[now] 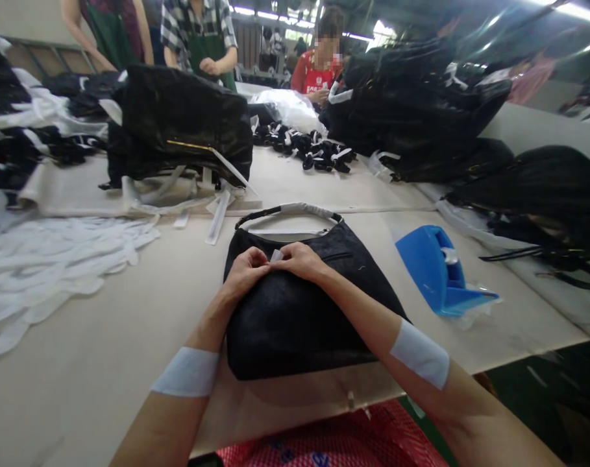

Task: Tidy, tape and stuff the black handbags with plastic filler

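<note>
A black handbag (pixel 304 318) lies flat on the table in front of me, its handle (pixel 289 209) pointing away and partly wrapped in white. Both hands meet over the bag's upper part. Between their fingertips is a small white strip (pixel 276 255). My left hand (pixel 248 269) is closed, thumb and fingers pinched at the strip's left side. From the right, my right hand (pixel 299 259) pinches the same strip, its fingers bent over the bag. The part of the strip under the fingers is hidden.
White strips (pixel 56 266) are spread at the left. A blue holder (pixel 431 269) stands at the right. Black bags are piled at the back left (pixel 178 123) and right (pixel 542 188). Small black pieces with white wrapping (pixel 309 146) lie between. Several people stand across the table.
</note>
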`<state>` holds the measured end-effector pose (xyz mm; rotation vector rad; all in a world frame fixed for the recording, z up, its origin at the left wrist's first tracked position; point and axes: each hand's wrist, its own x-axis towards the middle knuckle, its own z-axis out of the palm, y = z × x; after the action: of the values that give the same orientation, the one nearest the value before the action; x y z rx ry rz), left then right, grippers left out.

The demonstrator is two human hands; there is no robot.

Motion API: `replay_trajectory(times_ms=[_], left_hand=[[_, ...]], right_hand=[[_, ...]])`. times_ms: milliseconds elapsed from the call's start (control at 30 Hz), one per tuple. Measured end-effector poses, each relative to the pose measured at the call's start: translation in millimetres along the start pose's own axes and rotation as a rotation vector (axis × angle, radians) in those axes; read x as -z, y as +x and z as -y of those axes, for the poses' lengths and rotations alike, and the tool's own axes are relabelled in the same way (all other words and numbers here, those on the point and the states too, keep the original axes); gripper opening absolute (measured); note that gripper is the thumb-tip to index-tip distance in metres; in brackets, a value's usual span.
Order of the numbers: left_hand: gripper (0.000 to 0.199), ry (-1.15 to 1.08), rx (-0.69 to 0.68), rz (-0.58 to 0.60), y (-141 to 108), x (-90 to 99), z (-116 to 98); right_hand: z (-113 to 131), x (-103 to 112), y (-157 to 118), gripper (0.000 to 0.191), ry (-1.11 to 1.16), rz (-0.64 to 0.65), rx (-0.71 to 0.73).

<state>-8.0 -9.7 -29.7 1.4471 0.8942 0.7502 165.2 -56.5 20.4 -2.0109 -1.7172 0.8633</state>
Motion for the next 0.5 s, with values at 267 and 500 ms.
replay_trajectory(times_ms=[267, 500], left_hand=[[0.028, 0.089, 0.043, 0.039, -4, 2.5, -8], [0.028, 0.261, 0.007, 0.018, -9, 2.6, -14]], right_hand=[[-14, -6, 6, 0.015, 0.136, -0.004, 0.099], [-4, -3, 3, 0.013, 0.024, 0.001, 0.046]])
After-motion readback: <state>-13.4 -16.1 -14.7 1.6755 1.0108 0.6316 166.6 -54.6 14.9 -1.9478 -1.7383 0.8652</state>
